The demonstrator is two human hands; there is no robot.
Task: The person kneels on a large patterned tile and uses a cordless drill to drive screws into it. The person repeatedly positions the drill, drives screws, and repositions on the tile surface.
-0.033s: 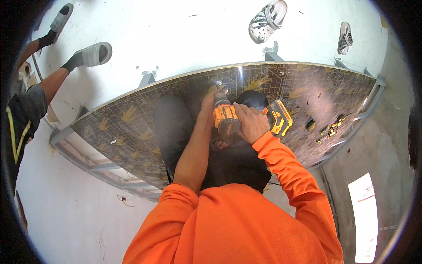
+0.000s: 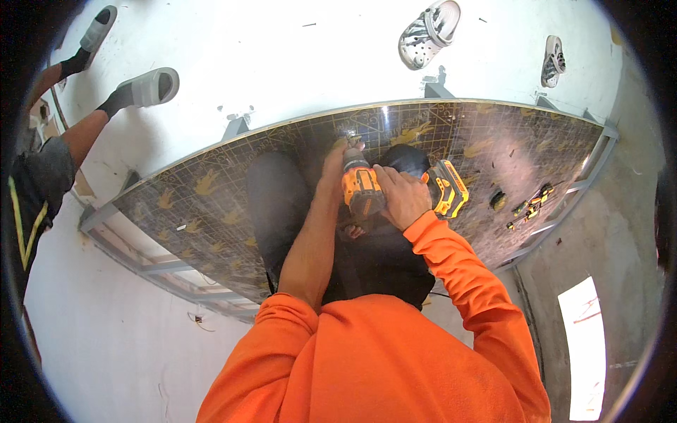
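Observation:
My right hand [image 2: 407, 196] is wrapped round the grip of an orange and black cordless drill [image 2: 362, 189]. The drill's battery [image 2: 449, 189] sticks out to the right of that hand. Beyond the drill's front end, my left hand [image 2: 336, 161] has its fingers closed at the tip, close to the surface of a dark, glossy panel [image 2: 282, 141]. The drill body hides part of those fingers, and what they pinch is too small to make out. The panel is patterned with gold prints and lines, and I squat or kneel on it.
Grey metal framing [image 2: 169, 267] supports the panel. Right of me lie a black and yellow hand tool [image 2: 534, 206] and a small round dark item [image 2: 498, 201]. Past the far edge stand two patterned clogs [image 2: 423, 46]. Another person's sandalled foot [image 2: 149, 87] is at the far left.

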